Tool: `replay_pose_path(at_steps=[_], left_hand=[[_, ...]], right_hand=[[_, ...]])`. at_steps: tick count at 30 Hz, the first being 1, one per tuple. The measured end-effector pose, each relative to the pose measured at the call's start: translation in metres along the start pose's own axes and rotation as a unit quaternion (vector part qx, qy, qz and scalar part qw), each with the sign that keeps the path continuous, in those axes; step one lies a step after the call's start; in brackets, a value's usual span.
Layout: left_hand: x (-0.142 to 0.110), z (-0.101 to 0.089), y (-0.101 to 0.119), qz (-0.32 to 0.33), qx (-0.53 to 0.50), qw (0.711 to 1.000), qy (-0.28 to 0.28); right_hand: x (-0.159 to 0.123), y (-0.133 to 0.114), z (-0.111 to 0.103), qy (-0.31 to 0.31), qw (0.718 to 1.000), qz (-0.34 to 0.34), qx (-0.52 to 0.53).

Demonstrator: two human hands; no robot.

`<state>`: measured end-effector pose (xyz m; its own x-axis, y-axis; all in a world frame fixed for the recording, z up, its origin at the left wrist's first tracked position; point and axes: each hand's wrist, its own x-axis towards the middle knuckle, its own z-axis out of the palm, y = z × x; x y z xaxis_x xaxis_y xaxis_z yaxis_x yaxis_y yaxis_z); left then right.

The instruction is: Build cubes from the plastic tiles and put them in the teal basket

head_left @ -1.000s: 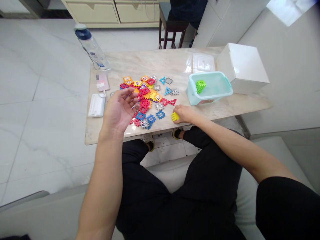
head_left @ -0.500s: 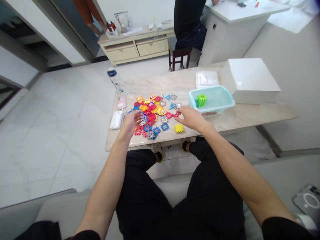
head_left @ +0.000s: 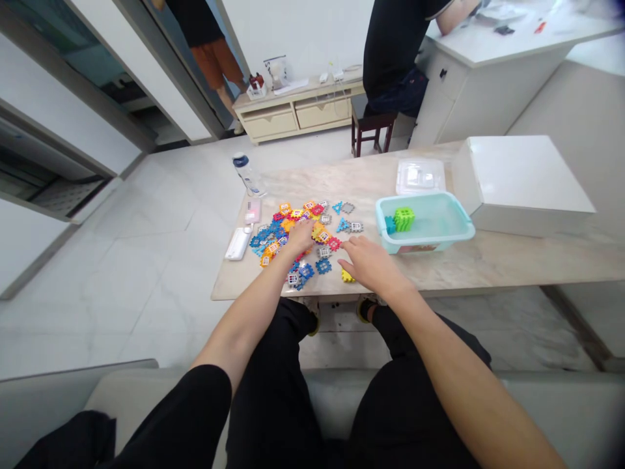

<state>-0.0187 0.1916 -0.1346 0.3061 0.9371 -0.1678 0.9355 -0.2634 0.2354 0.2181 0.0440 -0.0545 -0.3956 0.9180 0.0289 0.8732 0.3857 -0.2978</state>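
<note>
Left hand: has swung in over the pile, so both hands work close; fingertips hidden, can't tell their grip.
Right hand: fingers apart, perhaps brushing a red piece.
Yellow block: just below, near the table's front edge.

A pale, marbled table runs across the scene. On its left part spreads a heap of colourful notched plastic pieces, with blue triangles and grey pieces just right of it, and a yellow piece by the near edge. Left of the heap lie a white slab and, farther back, a pink rectangular item; a clear bottle stands at the far left. Right of centre sits a mint bin, a transparent lid behind it, and a white box farther right.
</note>
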Motion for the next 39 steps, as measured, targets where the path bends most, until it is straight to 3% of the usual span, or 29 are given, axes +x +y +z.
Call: replay_pose_path(at_steps=[3, 8, 14, 22, 24, 27, 30, 36, 39], left_hand=[[0.010, 0.008, 0.001, 0.048, 0.041, 0.998, -0.027], [0.022, 0.014, -0.002, 0.072, 0.086, 0.993, -0.039], [0.018, 0.001, 0.001, 0.072, 0.103, 0.992, -0.029], [-0.018, -0.042, -0.003, 0.050, 0.093, 0.994, 0.033], [-0.032, -0.048, -0.001, 0.088, 0.039, 0.994, 0.054], [-0.054, -0.052, 0.009, 0.209, -0.080, 0.969, 0.102], [-0.074, -0.052, 0.024, 0.263, -0.092, 0.950, 0.139], [-0.094, -0.049, 0.047, 0.280, -0.073, 0.950, 0.120], [-0.090, -0.044, 0.046, 0.279, -0.144, 0.945, 0.087]], right_hand=[[0.002, 0.002, -0.004, -0.002, 1.000, 0.003, 0.010], [0.004, 0.011, -0.007, -0.006, 1.000, 0.011, 0.026], [0.007, 0.015, -0.005, -0.006, 0.998, 0.013, 0.057], [0.015, 0.009, 0.004, 0.003, 0.999, 0.028, 0.039], [0.017, 0.007, 0.005, 0.019, 0.999, 0.020, 0.039], [0.021, 0.007, 0.004, 0.052, 0.997, 0.000, 0.052], [0.023, 0.013, 0.004, 0.071, 0.994, -0.024, 0.077], [0.012, 0.027, 0.008, 0.030, 0.992, -0.069, 0.101], [0.008, 0.025, 0.008, 0.036, 0.992, -0.060, 0.100]])
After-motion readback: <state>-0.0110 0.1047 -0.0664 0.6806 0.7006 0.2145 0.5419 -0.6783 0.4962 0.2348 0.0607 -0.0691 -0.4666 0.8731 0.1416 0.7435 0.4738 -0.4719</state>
